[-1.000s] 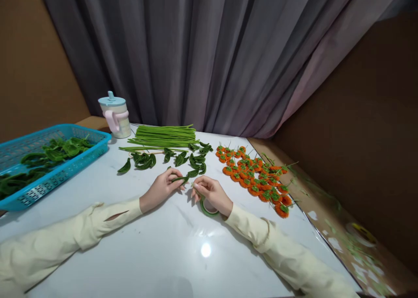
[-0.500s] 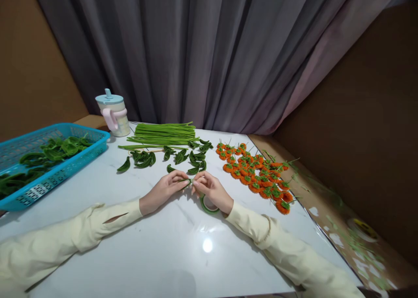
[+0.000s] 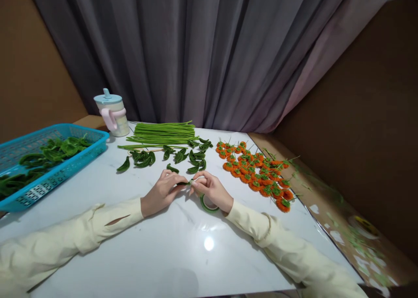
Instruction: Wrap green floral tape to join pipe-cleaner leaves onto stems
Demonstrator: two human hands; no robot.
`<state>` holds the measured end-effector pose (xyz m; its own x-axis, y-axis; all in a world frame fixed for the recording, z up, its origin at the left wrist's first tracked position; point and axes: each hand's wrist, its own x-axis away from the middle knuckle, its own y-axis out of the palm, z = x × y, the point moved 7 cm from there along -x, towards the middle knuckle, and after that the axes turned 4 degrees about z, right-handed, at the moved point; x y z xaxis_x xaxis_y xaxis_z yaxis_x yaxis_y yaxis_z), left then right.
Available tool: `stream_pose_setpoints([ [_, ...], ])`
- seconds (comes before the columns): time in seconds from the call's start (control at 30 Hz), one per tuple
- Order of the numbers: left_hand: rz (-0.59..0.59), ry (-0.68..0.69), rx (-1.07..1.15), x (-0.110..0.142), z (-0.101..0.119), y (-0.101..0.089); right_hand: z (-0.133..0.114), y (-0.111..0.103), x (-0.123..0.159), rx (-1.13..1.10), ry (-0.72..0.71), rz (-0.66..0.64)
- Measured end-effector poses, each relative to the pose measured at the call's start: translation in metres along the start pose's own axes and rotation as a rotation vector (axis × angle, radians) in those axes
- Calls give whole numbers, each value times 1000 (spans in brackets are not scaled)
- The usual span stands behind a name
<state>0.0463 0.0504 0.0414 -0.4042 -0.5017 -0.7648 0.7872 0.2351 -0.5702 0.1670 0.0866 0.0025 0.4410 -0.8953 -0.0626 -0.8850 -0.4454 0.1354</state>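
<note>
Over the middle of the table, my left hand pinches a small dark green fuzzy leaf between thumb and fingers. My right hand meets it from the other side, its thumb and fingertips closed on the leaf's right end, where a small pale bit shows. The fingers cover most of the leaf. A roll of green tape lies by my right hand, partly hidden by it. Just beyond my hands lie several curved dark green leaves in small clusters.
A bundle of bright green stems lies at the back, near a lidded cup. The blue basket at left holds more green leaves. Orange flowers with thin wire stems spread at right. Paper scraps litter the cardboard beyond the table edge.
My left hand has turned over slightly and its fingers have shifted on the leaf. My right hand has stayed nearly in place at the leaf's end.
</note>
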Motion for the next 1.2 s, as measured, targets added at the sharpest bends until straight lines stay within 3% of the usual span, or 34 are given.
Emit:
stream_pose_setpoints([
  [0.47,-77,166,-75,1,9,0,-7,3,2,-32,-24,-22],
  [1.03,-28,191,-122,3,9,-1,-8,4,2,-48,-41,-34],
  [1.2,-22,120,-120,1,8,-1,-3,2,1,-63,-33,-34],
])
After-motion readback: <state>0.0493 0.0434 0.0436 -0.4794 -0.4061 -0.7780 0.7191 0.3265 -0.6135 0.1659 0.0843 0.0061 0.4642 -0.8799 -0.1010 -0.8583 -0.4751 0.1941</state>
